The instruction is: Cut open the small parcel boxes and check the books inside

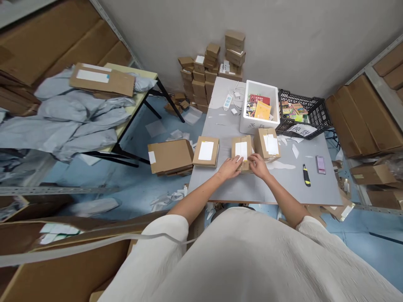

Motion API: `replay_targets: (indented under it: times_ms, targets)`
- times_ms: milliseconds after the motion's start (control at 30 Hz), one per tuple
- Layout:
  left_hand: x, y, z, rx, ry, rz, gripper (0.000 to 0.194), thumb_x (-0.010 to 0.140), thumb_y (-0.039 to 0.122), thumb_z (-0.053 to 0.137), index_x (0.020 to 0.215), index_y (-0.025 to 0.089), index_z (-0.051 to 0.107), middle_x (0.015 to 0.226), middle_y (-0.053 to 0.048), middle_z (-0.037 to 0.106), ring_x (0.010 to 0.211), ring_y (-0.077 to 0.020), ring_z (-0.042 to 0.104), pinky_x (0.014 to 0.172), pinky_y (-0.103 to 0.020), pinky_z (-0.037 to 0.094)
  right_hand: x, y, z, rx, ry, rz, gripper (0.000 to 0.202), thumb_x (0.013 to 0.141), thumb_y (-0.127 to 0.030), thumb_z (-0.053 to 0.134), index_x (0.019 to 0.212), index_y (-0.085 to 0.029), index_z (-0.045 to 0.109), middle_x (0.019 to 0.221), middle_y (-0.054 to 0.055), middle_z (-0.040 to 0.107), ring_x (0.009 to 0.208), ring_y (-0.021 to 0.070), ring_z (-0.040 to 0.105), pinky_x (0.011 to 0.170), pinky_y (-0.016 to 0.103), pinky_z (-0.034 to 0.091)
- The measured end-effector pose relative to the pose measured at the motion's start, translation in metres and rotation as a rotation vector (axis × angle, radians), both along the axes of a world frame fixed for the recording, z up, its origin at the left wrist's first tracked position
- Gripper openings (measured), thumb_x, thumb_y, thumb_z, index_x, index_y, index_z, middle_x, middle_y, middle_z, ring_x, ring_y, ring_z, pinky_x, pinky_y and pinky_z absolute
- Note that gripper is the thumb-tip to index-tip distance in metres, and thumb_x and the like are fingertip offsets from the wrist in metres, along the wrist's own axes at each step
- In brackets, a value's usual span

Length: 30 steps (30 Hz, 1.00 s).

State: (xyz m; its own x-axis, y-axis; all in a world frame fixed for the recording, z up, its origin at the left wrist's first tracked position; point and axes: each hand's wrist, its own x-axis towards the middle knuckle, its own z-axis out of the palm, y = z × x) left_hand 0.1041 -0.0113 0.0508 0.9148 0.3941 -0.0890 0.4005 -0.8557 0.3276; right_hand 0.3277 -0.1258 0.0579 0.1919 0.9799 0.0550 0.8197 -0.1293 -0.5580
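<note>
A small cardboard box [236, 147] with a white label stands on the grey table [220, 191], between my two hands. My left hand [229, 168] lies on its front left part, fingers spread over the cardboard and the label's lower edge. At the box's right side, my right hand [258, 166] has its fingers bent together near the front right edge; whether something thin is between them is too small to tell. Close on the right stands a taller labelled box [262, 147]. Another labelled box [197, 156] sits at the table's left edge.
Behind are a white foam bin [244, 117] and a black crate [321, 113], both with books. A black and yellow cutter [306, 176] and a phone-like object [320, 165] lie at the right. Beside the table's left edge is a larger carton [171, 156].
</note>
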Motion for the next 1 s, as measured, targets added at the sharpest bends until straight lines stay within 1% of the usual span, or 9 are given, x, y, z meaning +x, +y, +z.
replay_targets:
  times_ms: [67, 200, 367, 467, 567, 667, 833, 933, 1000]
  targets:
    - [-0.008, 0.005, -0.004, -0.031, 0.003, 0.035, 0.086, 0.103, 0.037, 0.067, 0.180, 0.019, 0.032, 0.181, -0.025, 0.042, 0.152, -0.0411, 0.061, 0.124, -0.050, 0.046, -0.011, 0.004, 0.002, -0.009, -0.028, 0.036, 0.044, 0.105, -0.027, 0.053, 0.141, -0.021, 0.076, 0.151, 0.018, 0.063, 0.138, 0.0336, 0.062, 0.123, 0.051, 0.052]
    - [-0.023, 0.018, -0.014, -0.112, -0.012, 0.105, 0.089, 0.100, 0.033, 0.068, 0.181, 0.021, 0.031, 0.182, -0.024, 0.039, 0.143, -0.0425, 0.068, 0.120, -0.054, 0.052, -0.036, 0.012, 0.008, -0.044, -0.106, 0.118, 0.042, 0.107, -0.030, 0.055, 0.140, -0.023, 0.079, 0.161, 0.017, 0.057, 0.131, 0.0343, 0.062, 0.121, 0.055, 0.051]
    - [-0.048, 0.041, -0.023, -0.196, -0.053, 0.113, 0.087, 0.094, 0.022, 0.066, 0.177, 0.021, 0.038, 0.177, -0.019, 0.049, 0.160, -0.0375, 0.054, 0.131, -0.052, 0.046, -0.072, 0.026, 0.018, -0.135, -0.245, 0.131, 0.042, 0.110, -0.033, 0.055, 0.144, -0.024, 0.077, 0.166, 0.016, 0.055, 0.129, 0.0368, 0.057, 0.111, 0.055, 0.054]
    - [-0.070, 0.052, -0.026, -0.155, -0.053, 0.248, 0.075, 0.096, 0.017, 0.058, 0.170, 0.020, 0.048, 0.172, -0.019, 0.054, 0.160, -0.0366, 0.053, 0.133, -0.053, 0.044, -0.090, 0.036, 0.022, -0.173, -0.314, 0.107, 0.045, 0.110, -0.033, 0.055, 0.149, -0.022, 0.073, 0.167, 0.018, 0.054, 0.132, 0.0392, 0.054, 0.110, 0.056, 0.053]
    - [-0.091, 0.057, -0.031, -0.115, 0.015, 0.367, 0.068, 0.097, 0.015, 0.056, 0.165, 0.021, 0.054, 0.165, -0.019, 0.060, 0.155, -0.0379, 0.057, 0.129, -0.056, 0.048, -0.106, 0.045, 0.024, -0.227, -0.355, 0.110, 0.047, 0.111, -0.034, 0.054, 0.153, -0.021, 0.071, 0.170, 0.019, 0.051, 0.135, 0.0404, 0.053, 0.113, 0.058, 0.051]
    - [-0.105, 0.057, -0.037, -0.124, 0.076, 0.349, 0.069, 0.095, 0.013, 0.058, 0.163, 0.021, 0.055, 0.166, -0.019, 0.061, 0.156, -0.0370, 0.057, 0.127, -0.056, 0.050, -0.118, 0.056, 0.020, -0.278, -0.362, 0.143, 0.051, 0.112, -0.035, 0.052, 0.159, -0.019, 0.067, 0.177, 0.019, 0.046, 0.142, 0.0413, 0.051, 0.118, 0.058, 0.049]
    - [-0.110, 0.057, -0.044, -0.129, 0.074, 0.285, 0.075, 0.094, 0.014, 0.061, 0.168, 0.017, 0.051, 0.176, -0.020, 0.052, 0.166, -0.0355, 0.048, 0.135, -0.052, 0.044, -0.127, 0.060, 0.005, -0.425, -0.301, 0.327, 0.078, 0.108, -0.040, 0.064, 0.179, -0.018, 0.042, 0.189, 0.022, 0.028, 0.165, 0.0415, 0.040, 0.131, 0.056, 0.040]
    - [-0.111, 0.058, -0.044, -0.138, 0.061, 0.271, 0.076, 0.094, 0.016, 0.061, 0.170, 0.017, 0.051, 0.175, -0.020, 0.053, 0.165, -0.0366, 0.049, 0.134, -0.054, 0.046, -0.132, 0.050, -0.003, -0.493, -0.319, 0.283, 0.082, 0.104, -0.034, 0.069, 0.180, -0.021, 0.040, 0.191, 0.023, 0.022, 0.172, 0.0440, 0.030, 0.136, 0.066, 0.028]
    - [-0.113, 0.058, -0.042, -0.149, 0.050, 0.263, 0.075, 0.095, 0.017, 0.060, 0.170, 0.017, 0.051, 0.175, -0.021, 0.053, 0.165, -0.0378, 0.049, 0.132, -0.056, 0.048, -0.135, 0.043, -0.007, -0.470, -0.322, 0.208, 0.079, 0.104, -0.026, 0.066, 0.179, -0.026, 0.043, 0.190, 0.022, 0.025, 0.173, 0.0442, 0.028, 0.136, 0.073, 0.022]
